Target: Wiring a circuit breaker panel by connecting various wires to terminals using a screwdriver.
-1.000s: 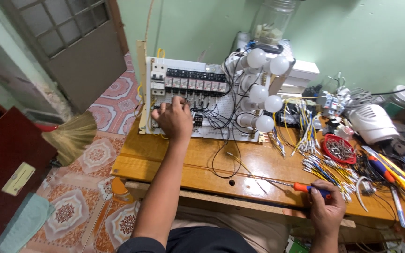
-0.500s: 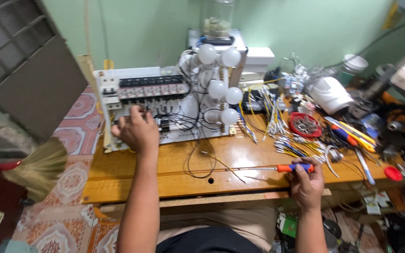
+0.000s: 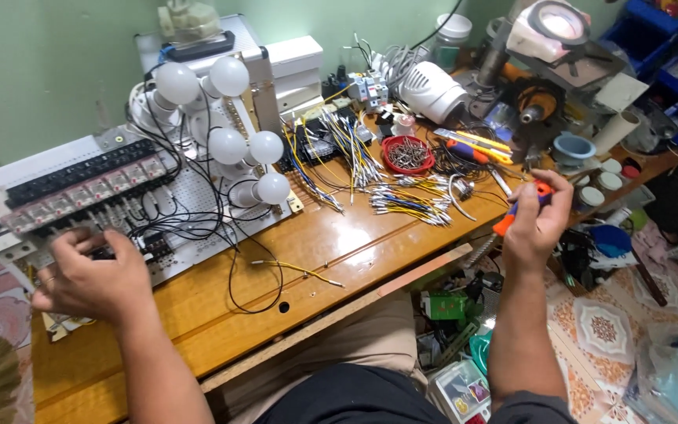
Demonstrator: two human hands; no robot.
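While r. hand (image 3: pixel 537 228) grips screwdriver (image 3: pixel 521 210): wires (image 3: pixel 402 200), bulbs (image 3: pixel 229 145) nearby.

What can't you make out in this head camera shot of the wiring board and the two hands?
- Left hand: its fingers cover the part of the wiring board they touch.
- Orange-handled screwdriver: the right hand wraps the handle; the tip is lost against clutter below the table edge.
- Board's left end: cut off by the frame edge.
- Red bowl: contents too small to identify.

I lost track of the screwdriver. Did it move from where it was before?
Yes. The orange screwdriver in the right hand has lifted off the wooden table edge, toward the red bowl.
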